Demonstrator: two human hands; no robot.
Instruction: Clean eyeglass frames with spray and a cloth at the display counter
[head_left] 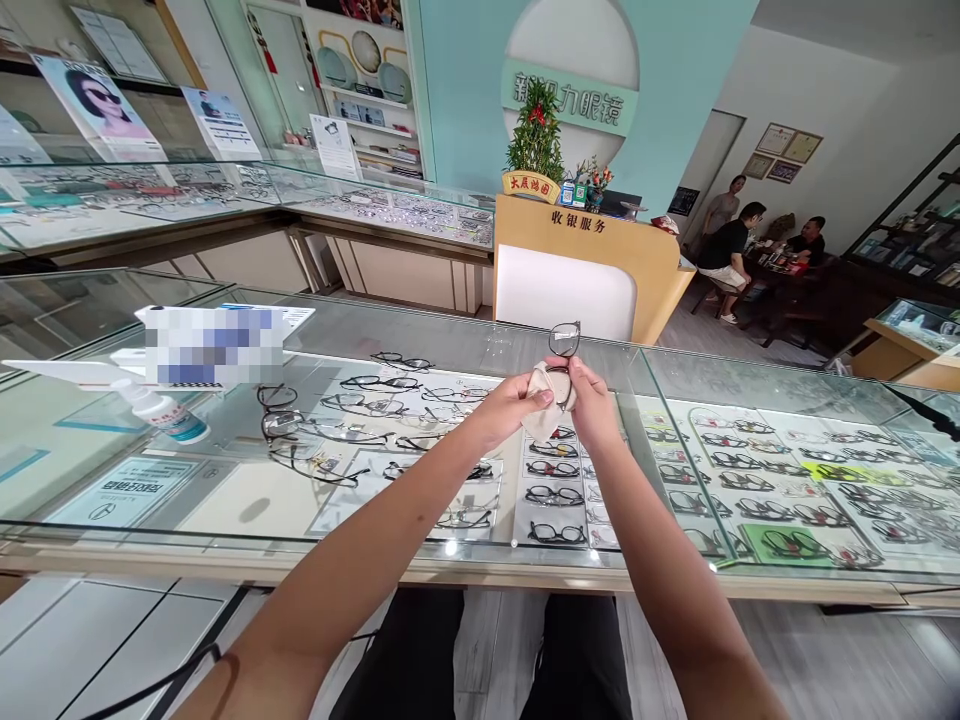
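Observation:
Above the glass counter, my left hand [516,408] pinches a pale beige cleaning cloth [541,425] folded round one lens of a pair of eyeglasses [564,338]. The other lens stands up beyond my fingers, with a whitish mark on it. My right hand [592,400] grips the dark thin frame near its middle, fingers closed. Part of the frame is hidden by the cloth and fingers. On the counter at the left, several more eyeglasses [281,425] lie close together, and a white spray bottle [161,412] with a blue label stands near them.
Under the glass top [450,345] of the counter lie rows of eyeglasses [555,495]. Papers or a folded card [277,318] rest at the left. A wooden cashier desk [660,265] with a plant [535,140] stands ahead. Several people [739,250] are at the far right.

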